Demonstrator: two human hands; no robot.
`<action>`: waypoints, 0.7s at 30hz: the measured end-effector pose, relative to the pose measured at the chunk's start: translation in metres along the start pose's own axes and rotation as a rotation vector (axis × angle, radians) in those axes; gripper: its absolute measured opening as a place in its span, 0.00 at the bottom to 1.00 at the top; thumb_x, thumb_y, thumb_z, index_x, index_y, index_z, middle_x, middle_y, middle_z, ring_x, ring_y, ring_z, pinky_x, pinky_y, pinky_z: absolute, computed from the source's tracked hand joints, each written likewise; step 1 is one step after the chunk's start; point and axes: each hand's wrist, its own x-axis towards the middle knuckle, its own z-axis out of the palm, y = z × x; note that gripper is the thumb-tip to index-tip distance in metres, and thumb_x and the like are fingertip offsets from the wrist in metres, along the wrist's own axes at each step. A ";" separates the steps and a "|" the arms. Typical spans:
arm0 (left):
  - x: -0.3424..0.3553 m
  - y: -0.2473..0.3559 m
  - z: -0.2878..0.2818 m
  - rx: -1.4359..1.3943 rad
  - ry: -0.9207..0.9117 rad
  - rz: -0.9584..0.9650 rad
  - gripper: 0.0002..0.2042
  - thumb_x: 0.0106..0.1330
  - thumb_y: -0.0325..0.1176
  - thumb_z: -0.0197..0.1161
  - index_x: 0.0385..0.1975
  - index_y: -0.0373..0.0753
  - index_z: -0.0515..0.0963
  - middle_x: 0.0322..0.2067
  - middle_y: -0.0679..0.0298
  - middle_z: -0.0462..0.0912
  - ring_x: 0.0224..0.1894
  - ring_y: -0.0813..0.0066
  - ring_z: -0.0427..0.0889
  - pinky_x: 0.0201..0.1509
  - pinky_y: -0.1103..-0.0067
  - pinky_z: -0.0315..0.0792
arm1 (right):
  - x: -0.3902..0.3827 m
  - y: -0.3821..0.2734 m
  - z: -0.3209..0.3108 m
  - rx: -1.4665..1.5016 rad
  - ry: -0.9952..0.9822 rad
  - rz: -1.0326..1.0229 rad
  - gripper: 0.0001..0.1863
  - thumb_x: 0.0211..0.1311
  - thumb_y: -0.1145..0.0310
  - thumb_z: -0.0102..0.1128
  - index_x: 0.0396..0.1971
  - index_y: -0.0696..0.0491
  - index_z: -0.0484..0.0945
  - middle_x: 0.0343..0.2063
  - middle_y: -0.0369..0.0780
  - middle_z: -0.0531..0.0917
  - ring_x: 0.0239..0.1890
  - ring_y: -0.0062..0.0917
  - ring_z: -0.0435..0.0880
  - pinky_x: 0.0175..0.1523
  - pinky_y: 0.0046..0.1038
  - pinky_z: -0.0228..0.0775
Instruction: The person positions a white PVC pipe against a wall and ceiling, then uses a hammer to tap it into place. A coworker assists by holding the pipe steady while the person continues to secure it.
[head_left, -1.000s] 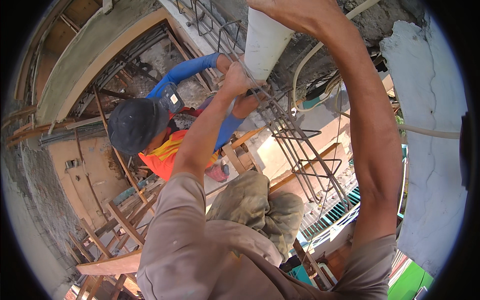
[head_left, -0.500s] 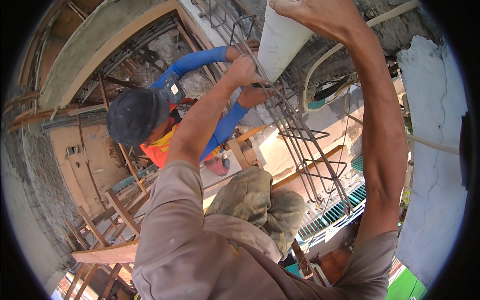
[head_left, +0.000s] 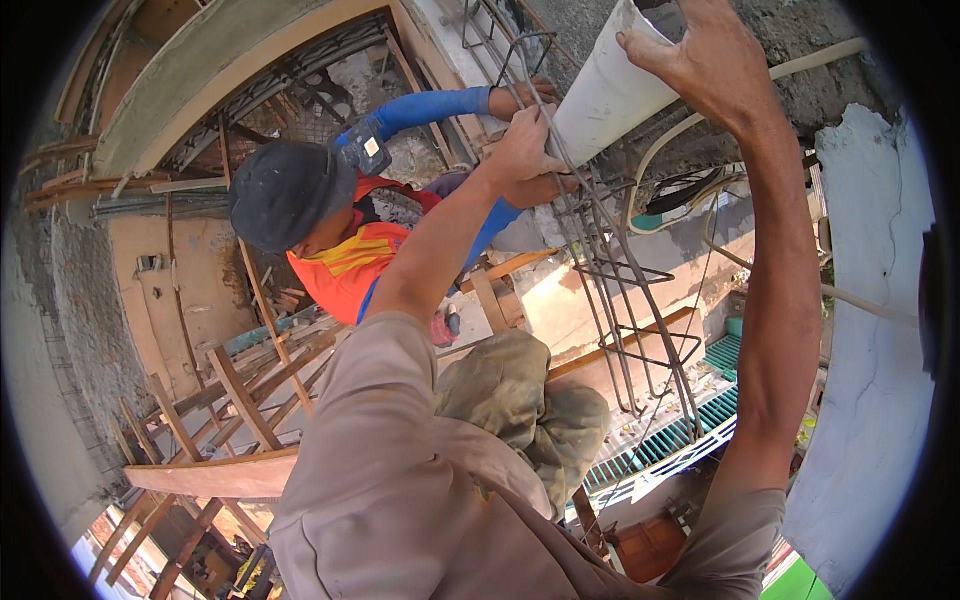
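My right hand [head_left: 712,62] grips the top rim of a wide white plastic pipe [head_left: 605,95] that slants up at the top right. My left hand [head_left: 523,148] is closed around the bars of a steel rebar cage [head_left: 615,290] just below the pipe. A co-worker in a dark cap [head_left: 285,192], orange vest and blue sleeves stands close on the left. Both of that person's hands hold the same cage beside my left hand, one above it and one under it.
Wooden scaffold planks and braces [head_left: 225,400] lie below on the left. A rough white wall [head_left: 870,330] rises on the right, with loose cables [head_left: 690,200] hanging near it. Green roofing [head_left: 700,420] shows far below. A concrete arch [head_left: 200,90] spans the upper left.
Pipe, cage and both my hands sit higher and further right in view than a second ago. The co-worker's head has shifted right, closer to the cage. My grips are unchanged.
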 end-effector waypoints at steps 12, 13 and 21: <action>-0.089 -0.008 0.059 -0.229 0.012 -0.637 0.20 0.60 0.37 0.71 0.47 0.30 0.76 0.47 0.43 0.79 0.55 0.42 0.78 0.60 0.59 0.72 | 0.008 0.024 0.029 -0.129 0.173 -0.213 0.38 0.61 0.44 0.66 0.67 0.48 0.74 0.59 0.49 0.80 0.61 0.44 0.80 0.65 0.46 0.71; -0.084 -0.010 0.054 -0.215 0.023 -0.612 0.23 0.59 0.39 0.72 0.49 0.31 0.76 0.49 0.43 0.79 0.55 0.42 0.78 0.60 0.59 0.73 | 0.011 0.031 0.030 -0.085 0.086 -0.164 0.43 0.55 0.43 0.68 0.70 0.47 0.72 0.68 0.49 0.72 0.70 0.46 0.71 0.72 0.49 0.64; -0.052 -0.015 0.045 -0.130 0.040 -0.464 0.43 0.48 0.47 0.80 0.66 0.39 0.71 0.63 0.49 0.74 0.65 0.47 0.74 0.64 0.61 0.72 | 0.016 0.051 0.033 -0.085 0.160 -0.231 0.38 0.61 0.43 0.66 0.68 0.47 0.74 0.63 0.50 0.78 0.64 0.44 0.78 0.68 0.45 0.68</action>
